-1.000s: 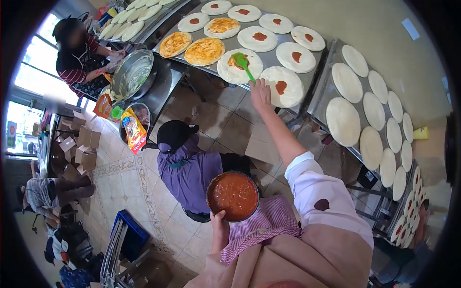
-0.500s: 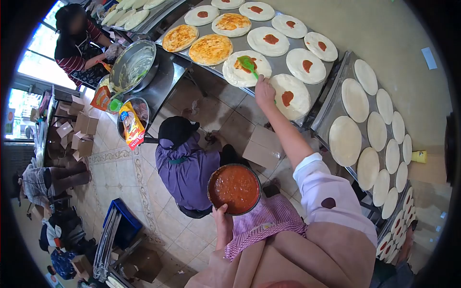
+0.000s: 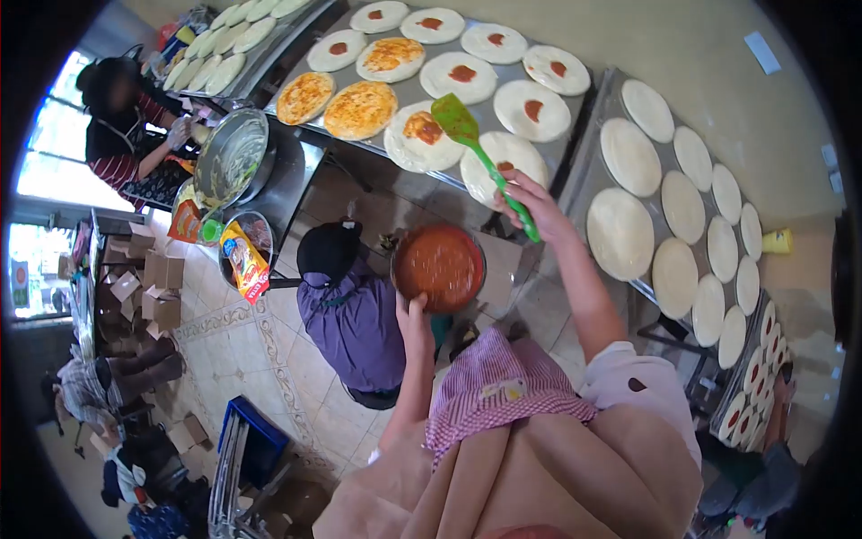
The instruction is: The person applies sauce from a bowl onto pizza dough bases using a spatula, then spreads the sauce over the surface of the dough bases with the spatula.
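My left hand [image 3: 413, 328] grips the near side of a round bowl [image 3: 482, 271] of red sauce [image 3: 435, 265], thumb over the rim. In my right hand [image 3: 539, 202] is a green spatula [image 3: 456, 121], its blade pointing away from me and smeared with sauce. The blade is raised above the near edge of a metal tray [image 3: 486, 118]. Beneath it lies a dough round [image 3: 404, 151] with a partly spread red patch. Another round [image 3: 489, 171] is partly covered by the spatula handle and my hand. Several rounds carry small sauce dabs; three at the left are coated orange-red.
Plain dough rounds [image 3: 621, 235] fill a second tray on the right. A seated person in purple [image 3: 350, 323] is just left of the bowl. At the upper left, another person [image 3: 130, 135] works by a large metal bowl [image 3: 268, 144]. Cardboard boxes [image 3: 162, 269] stand further left.
My right hand has lifted the spatula off the dough round and drawn it back toward me. The sauce bowl in my left hand has moved forward, nearer the tray. The view has shifted slightly.
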The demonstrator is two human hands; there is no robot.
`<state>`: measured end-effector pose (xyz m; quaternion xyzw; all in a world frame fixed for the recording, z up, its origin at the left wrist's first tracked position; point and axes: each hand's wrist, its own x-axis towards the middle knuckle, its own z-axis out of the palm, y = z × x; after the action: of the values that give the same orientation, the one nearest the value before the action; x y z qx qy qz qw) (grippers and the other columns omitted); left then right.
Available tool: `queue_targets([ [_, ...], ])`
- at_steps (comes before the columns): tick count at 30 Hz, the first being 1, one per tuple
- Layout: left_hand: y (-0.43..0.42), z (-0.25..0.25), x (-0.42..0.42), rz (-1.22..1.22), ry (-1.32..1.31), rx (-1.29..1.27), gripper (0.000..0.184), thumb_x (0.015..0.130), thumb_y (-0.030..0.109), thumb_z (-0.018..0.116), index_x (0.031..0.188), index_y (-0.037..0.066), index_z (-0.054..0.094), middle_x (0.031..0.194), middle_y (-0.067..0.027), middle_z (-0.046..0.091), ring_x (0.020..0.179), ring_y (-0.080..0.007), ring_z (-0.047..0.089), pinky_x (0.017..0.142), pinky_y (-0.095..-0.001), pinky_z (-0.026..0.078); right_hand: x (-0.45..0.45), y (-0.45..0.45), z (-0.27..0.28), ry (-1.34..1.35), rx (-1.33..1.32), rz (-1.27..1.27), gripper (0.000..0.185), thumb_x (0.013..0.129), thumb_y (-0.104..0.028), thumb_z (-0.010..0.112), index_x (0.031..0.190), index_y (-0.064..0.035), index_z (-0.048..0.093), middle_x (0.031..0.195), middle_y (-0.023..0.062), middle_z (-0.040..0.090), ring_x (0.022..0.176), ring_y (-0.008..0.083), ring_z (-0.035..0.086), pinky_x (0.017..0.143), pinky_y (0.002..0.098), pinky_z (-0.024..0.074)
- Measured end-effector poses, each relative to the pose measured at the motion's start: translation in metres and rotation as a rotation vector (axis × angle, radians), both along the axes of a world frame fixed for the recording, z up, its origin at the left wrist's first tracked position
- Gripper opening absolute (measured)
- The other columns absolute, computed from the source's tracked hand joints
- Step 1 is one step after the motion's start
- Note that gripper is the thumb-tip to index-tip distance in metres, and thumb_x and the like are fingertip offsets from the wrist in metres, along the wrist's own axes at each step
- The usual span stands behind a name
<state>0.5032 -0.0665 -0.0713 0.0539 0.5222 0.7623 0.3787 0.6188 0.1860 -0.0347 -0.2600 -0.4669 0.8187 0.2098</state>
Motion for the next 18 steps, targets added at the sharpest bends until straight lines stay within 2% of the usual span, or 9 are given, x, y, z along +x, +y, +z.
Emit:
queue_targets([
  [2,0.023,0.006,0.003,-0.069,0.010,-0.039,0.054,0.078,0.017,0.052,0.128,0.004,0.038,0.120,-0.0090,0.048,0.109,-0.0215,0.049,0.087,-0.0367,0.045,0.051,-0.018,0.028,-0.080,0.144,0.047,0.020,0.092,-0.014,0.045,0.111,-0.0080,0.045,0.082,0.0047,0.057,0.055,0.0061,0.045,0.047,0.0172,0.0374],
  [4,0.047,0.004,0.012,-0.100,0.016,-0.048,0.052,0.079,0.016,0.052,0.128,0.004,0.038,0.118,-0.0090,0.049,0.105,-0.0208,0.052,0.084,-0.0373,0.047,0.100,-0.027,0.051,-0.273,0.316,0.069,0.018,0.091,-0.016,0.049,0.108,-0.0091,0.048,0.076,0.0026,0.059,0.058,0.0078,0.051,0.049,0.0205,0.0401],
  [8,0.093,0.009,0.052,-0.161,0.038,0.002,0.050,0.079,0.013,0.053,0.127,0.004,0.039,0.117,-0.0091,0.049,0.102,-0.0204,0.054,0.083,-0.0389,0.049,0.157,-0.057,0.089,-0.719,0.941,-0.099,0.019,0.086,-0.015,0.053,0.104,-0.0098,0.052,0.068,0.0050,0.061,0.060,0.0185,0.059,0.051,0.0313,0.0440],
  [10,0.112,0.016,0.079,-0.208,0.024,0.041,0.054,0.079,0.011,0.054,0.130,0.004,0.036,0.119,-0.0095,0.048,0.103,-0.0194,0.053,0.083,-0.0350,0.049,0.172,-0.062,0.101,-0.947,1.170,-0.176,0.020,0.084,-0.014,0.053,0.103,-0.0104,0.053,0.067,0.0070,0.061,0.061,0.0249,0.061,0.053,0.0363,0.0450],
  [11,0.121,0.020,0.094,-0.237,0.013,0.063,0.058,0.079,0.008,0.054,0.133,0.003,0.034,0.121,-0.0099,0.047,0.105,-0.0190,0.052,0.083,-0.0325,0.049,0.183,-0.059,0.093,-0.949,1.155,-0.190,0.019,0.083,-0.013,0.052,0.102,-0.0114,0.054,0.069,0.0098,0.062,0.061,0.0310,0.059,0.055,0.0386,0.0450],
  [14,0.150,0.033,0.139,-0.311,0.078,0.103,0.062,0.080,0.003,0.053,0.137,0.001,0.028,0.125,-0.0110,0.045,0.109,-0.0187,0.049,0.090,-0.0306,0.044,0.217,-0.046,0.069,-0.880,0.886,-0.116,0.018,0.084,-0.014,0.052,0.102,-0.0116,0.055,0.068,0.0078,0.062,0.057,0.0264,0.060,0.054,0.0355,0.0444],
  [15,0.159,0.031,0.153,-0.329,0.121,0.105,0.063,0.079,0.003,0.053,0.137,0.000,0.028,0.125,-0.0111,0.045,0.110,-0.0186,0.049,0.091,-0.0307,0.043,0.230,-0.039,0.068,-0.751,0.606,-0.107,0.021,0.085,-0.006,0.052,0.105,-0.0075,0.055,0.068,0.0052,0.061,0.060,0.0145,0.060,0.058,0.0285,0.0441],
  [17,0.175,0.025,0.177,-0.365,0.118,0.073,0.062,0.080,0.005,0.053,0.137,0.001,0.028,0.125,-0.0112,0.046,0.111,-0.0171,0.048,0.093,-0.0298,0.041,0.264,-0.026,0.047,-0.625,0.470,-0.149,0.020,0.085,-0.003,0.051,0.105,-0.0056,0.055,0.067,0.0024,0.058,0.060,0.0100,0.056,0.058,0.0251,0.0426],
  [18,0.183,0.027,0.188,-0.375,0.092,0.047,0.055,0.080,0.008,0.053,0.131,0.001,0.033,0.121,-0.0106,0.048,0.107,-0.0174,0.051,0.088,-0.0303,0.044,0.280,-0.018,0.043,-0.563,0.404,-0.168,0.020,0.086,-0.002,0.051,0.106,-0.0046,0.055,0.067,0.0010,0.056,0.060,0.0077,0.054,0.057,0.0234,0.0418],
])
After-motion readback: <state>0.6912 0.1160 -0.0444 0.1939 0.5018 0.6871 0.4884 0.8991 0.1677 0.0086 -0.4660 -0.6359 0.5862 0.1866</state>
